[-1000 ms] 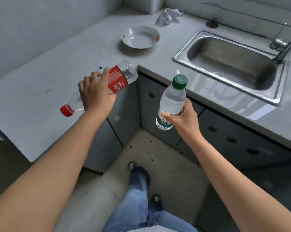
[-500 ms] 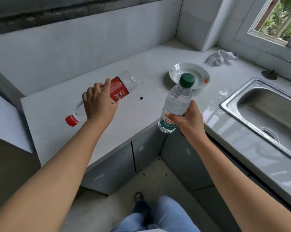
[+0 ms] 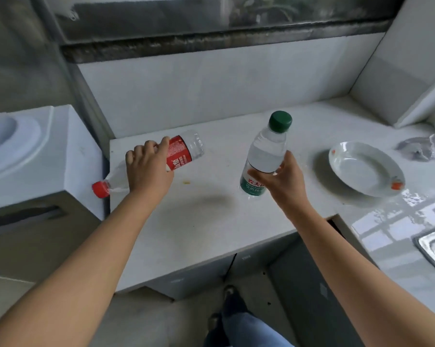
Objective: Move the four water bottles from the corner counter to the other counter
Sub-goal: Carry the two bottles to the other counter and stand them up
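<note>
The left hand [image 3: 148,171] is wrapped around the middle of a red-labelled bottle [image 3: 180,154], fingers curled over the top of the label and the thumb hidden underneath. The bottle lies nearly level in that grasp, held above the left end of the counter [image 3: 211,226]. Its long axis runs from lower left to upper right: the red cap [image 3: 100,189] points down and to the left, past the counter's edge toward the white appliance [image 3: 36,156] beside it, while the clear base points up and right toward the back wall.

The right hand [image 3: 282,181] grips the lower half of a green-labelled bottle [image 3: 265,156], thumb across the front just above the label and fingers closed round the far side. This bottle stands close to upright, leaning slightly to the right, with its green cap [image 3: 280,121] at the top and its base at the bottom. Whether the base touches the counter or hangs just over it cannot be told.

The two bottles are apart, the red one to the left and the green one near the middle of the counter. To the right of the green bottle sits a white plate [image 3: 366,169] with red marks on its rim, clear of the hand. Beyond the plate, near the corner, lies a crumpled piece of clear plastic [image 3: 424,149]. The edge of a steel sink [image 3: 434,246] shows at the far right. Below, blue trouser legs [image 3: 249,329] and dark shoes stand on the floor before the cabinets.
</note>
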### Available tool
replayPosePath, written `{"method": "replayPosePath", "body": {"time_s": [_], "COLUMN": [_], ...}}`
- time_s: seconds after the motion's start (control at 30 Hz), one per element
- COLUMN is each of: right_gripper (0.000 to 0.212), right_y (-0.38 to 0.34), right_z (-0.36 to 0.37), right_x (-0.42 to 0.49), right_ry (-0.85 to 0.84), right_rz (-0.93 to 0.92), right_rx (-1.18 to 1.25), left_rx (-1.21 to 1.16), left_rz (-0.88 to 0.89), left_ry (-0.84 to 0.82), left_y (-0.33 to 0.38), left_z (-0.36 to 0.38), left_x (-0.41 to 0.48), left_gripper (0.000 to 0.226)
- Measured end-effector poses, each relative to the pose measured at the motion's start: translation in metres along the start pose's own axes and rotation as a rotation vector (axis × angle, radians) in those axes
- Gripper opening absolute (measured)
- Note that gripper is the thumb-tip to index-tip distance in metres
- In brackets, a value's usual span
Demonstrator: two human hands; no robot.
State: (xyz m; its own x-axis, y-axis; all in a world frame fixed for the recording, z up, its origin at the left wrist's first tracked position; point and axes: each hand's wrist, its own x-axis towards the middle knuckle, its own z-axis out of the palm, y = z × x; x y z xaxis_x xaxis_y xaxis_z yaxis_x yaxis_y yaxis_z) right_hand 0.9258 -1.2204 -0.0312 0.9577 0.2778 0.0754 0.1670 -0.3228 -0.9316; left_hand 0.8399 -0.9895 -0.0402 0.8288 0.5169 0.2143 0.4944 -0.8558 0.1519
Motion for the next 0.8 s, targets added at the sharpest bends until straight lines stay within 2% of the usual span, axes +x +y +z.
{"method": "replayPosePath", "body": {"time_s": [0.2,0.33,0.57,0.8], "right_gripper": [0.060,0.059,0.061,0.060], "right_y": [-0.008,-0.010,-0.008,-0.003], "right_z": [0.035,0.054,0.085,0.113], "right_x": [0.045,0.074,0.134,0.194], "right_ry": [-0.099,-0.176,-0.289,-0.357], "right_rz": [-0.006,-0.019,-0.034,-0.024], "right_rx": [0.012,0.003,-0.016,-0.021], "left_rx": [0.133,0.248,0.408,0.436], "left_rz": [-0.070,-0.053,-0.061,-0.147], "left_ry": [-0.068,-0.151,-0.196,-0.237], "left_y": [-0.026,-0.030,-0.029,-0.027], "left_z": [0.001,0.009,0.019,0.034], "left_x": [0.026,0.046,0.095,0.134], "left_gripper": [0.072,0.075,0.082,0.085]}}
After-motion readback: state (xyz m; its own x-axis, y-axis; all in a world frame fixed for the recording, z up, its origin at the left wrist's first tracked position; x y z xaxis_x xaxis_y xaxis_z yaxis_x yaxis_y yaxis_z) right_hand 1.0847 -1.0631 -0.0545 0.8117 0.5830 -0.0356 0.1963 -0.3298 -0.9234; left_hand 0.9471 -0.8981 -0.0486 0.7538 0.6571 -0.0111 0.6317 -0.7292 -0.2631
